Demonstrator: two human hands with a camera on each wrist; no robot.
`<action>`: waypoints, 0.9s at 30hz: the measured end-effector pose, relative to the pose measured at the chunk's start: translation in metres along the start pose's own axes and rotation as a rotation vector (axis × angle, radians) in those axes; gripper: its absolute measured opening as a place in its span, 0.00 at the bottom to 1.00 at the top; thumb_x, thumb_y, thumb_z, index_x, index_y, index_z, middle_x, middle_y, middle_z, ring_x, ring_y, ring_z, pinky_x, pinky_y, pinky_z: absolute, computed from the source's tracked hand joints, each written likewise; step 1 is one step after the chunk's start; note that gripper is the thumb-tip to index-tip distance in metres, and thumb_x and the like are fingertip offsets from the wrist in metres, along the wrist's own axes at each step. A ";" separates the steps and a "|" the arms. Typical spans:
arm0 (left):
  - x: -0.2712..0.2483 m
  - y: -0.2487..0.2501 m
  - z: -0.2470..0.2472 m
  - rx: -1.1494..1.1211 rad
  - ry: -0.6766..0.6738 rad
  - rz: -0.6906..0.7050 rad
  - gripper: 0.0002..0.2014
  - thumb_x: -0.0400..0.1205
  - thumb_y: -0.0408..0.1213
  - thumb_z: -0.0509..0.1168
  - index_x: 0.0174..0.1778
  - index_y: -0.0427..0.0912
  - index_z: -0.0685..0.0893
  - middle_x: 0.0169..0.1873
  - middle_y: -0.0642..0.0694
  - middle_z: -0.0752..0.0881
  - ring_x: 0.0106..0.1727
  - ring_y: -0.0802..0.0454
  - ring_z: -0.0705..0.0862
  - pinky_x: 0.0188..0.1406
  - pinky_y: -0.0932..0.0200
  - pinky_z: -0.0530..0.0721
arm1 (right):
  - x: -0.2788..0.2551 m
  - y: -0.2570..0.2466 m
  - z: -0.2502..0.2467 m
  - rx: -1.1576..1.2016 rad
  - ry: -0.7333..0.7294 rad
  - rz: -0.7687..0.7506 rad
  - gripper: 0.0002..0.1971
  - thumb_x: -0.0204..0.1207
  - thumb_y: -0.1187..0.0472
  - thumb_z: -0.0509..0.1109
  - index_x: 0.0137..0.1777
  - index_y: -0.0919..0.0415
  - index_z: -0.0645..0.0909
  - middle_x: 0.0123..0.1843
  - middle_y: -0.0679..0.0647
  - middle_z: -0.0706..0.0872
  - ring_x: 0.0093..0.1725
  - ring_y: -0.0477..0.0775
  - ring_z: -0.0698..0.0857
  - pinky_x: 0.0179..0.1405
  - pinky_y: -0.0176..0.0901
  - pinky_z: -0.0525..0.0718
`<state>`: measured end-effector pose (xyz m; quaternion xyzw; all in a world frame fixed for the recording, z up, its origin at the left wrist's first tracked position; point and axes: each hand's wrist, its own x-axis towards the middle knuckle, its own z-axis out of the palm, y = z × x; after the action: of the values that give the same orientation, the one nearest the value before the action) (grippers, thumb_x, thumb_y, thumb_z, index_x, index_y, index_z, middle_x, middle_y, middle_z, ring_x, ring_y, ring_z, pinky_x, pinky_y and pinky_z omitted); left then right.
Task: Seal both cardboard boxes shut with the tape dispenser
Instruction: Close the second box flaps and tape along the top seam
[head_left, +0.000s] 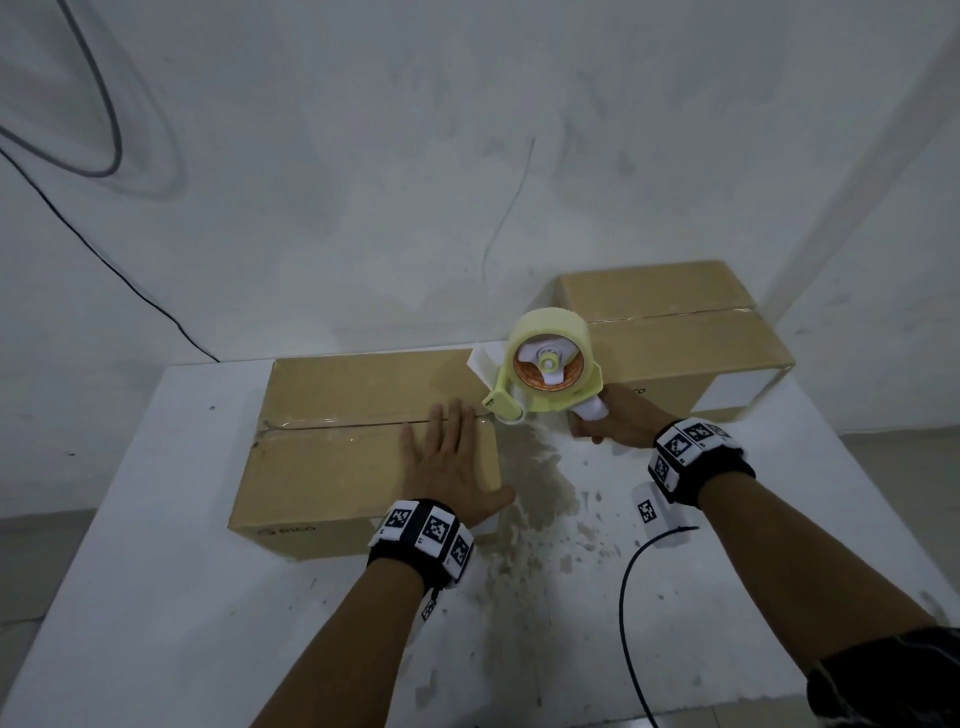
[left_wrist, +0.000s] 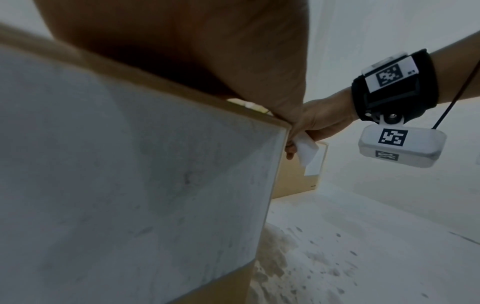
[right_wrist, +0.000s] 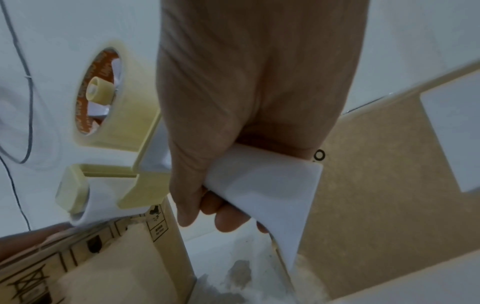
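Observation:
Two closed cardboard boxes stand on a white table (head_left: 156, 597). The near box (head_left: 337, 467) carries clear tape along its centre seam; my left hand (head_left: 447, 467) lies flat on its right end, fingers straight. My right hand (head_left: 618, 421) grips the white handle of the pale yellow tape dispenser (head_left: 545, 369), whose front roller sits at the right end of that seam. In the right wrist view the handle (right_wrist: 259, 185) is wrapped by my fingers and the tape roll (right_wrist: 111, 98) faces left. The far box (head_left: 675, 338) sits behind and to the right, tape on its seam too.
A stained, scuffed patch (head_left: 545, 493) marks the table between the boxes. A black cable (head_left: 628, 597) hangs from my right wrist over the table's right part. White walls stand close behind and to the right, with a thin cable (head_left: 104, 260) on the back wall.

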<state>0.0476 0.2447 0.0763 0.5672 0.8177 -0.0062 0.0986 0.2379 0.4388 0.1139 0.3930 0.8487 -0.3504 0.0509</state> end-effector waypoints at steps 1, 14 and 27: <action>0.000 -0.001 0.000 -0.001 0.001 -0.001 0.59 0.66 0.78 0.46 0.84 0.43 0.35 0.85 0.45 0.36 0.85 0.44 0.36 0.79 0.29 0.41 | -0.001 0.000 -0.002 -0.017 -0.005 0.003 0.13 0.80 0.57 0.73 0.48 0.71 0.84 0.40 0.62 0.90 0.38 0.58 0.87 0.44 0.48 0.82; 0.001 0.000 -0.002 -0.017 -0.041 0.003 0.58 0.68 0.77 0.51 0.84 0.46 0.33 0.84 0.45 0.34 0.85 0.42 0.35 0.78 0.28 0.40 | 0.000 0.021 -0.025 -0.090 0.021 0.065 0.15 0.77 0.56 0.77 0.59 0.62 0.82 0.52 0.60 0.89 0.48 0.64 0.87 0.43 0.53 0.82; 0.002 0.006 -0.011 -0.022 -0.077 -0.006 0.55 0.70 0.74 0.57 0.83 0.54 0.33 0.84 0.43 0.35 0.84 0.38 0.36 0.76 0.24 0.43 | 0.003 0.026 -0.046 -0.270 0.096 0.089 0.19 0.73 0.57 0.78 0.61 0.66 0.83 0.58 0.67 0.88 0.54 0.66 0.86 0.48 0.48 0.79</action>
<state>0.0503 0.2503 0.0871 0.5630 0.8149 -0.0190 0.1362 0.2627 0.4811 0.1326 0.4360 0.8713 -0.2113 0.0781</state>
